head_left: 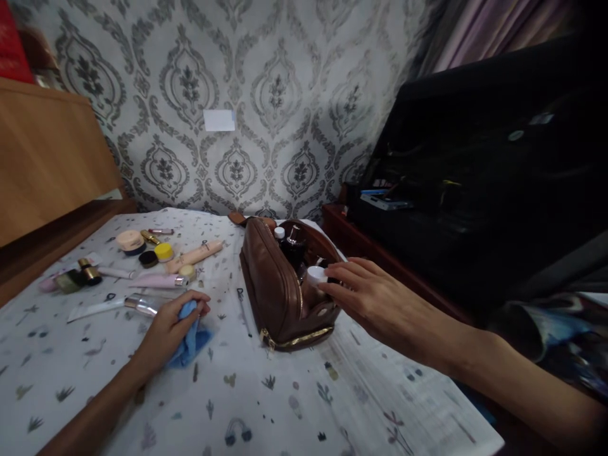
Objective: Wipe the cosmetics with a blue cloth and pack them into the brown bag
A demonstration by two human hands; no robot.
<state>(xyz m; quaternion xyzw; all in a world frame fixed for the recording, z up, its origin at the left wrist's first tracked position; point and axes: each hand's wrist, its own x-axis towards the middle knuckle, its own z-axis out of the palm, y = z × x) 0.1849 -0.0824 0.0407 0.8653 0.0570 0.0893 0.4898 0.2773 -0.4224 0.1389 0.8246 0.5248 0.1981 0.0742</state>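
Observation:
A brown zip-up toiletry bag (273, 278) stands unzipped on the table, with several bottles inside. Over its right edge reaches my right hand (363, 291), fingertips closed against a white-capped container (316, 275) in the bag's mouth; the container's lower part is hidden. Deeper in the bag are a dark bottle (295, 244) and a smaller white cap (280, 233). To the left of the bag, my left hand (173, 323) is closed around a crumpled blue cloth (192, 345). Just beyond that hand lies a silver-capped white tube (142, 304).
Several cosmetics are spread on the left, including a pink tube (154, 280), a beige tube (197, 255), a yellow-lidded jar (164, 251) and a gold-capped bottle (89, 272). A wooden cabinet (52, 152) borders the left. A large black panel (465, 171) leans on the right.

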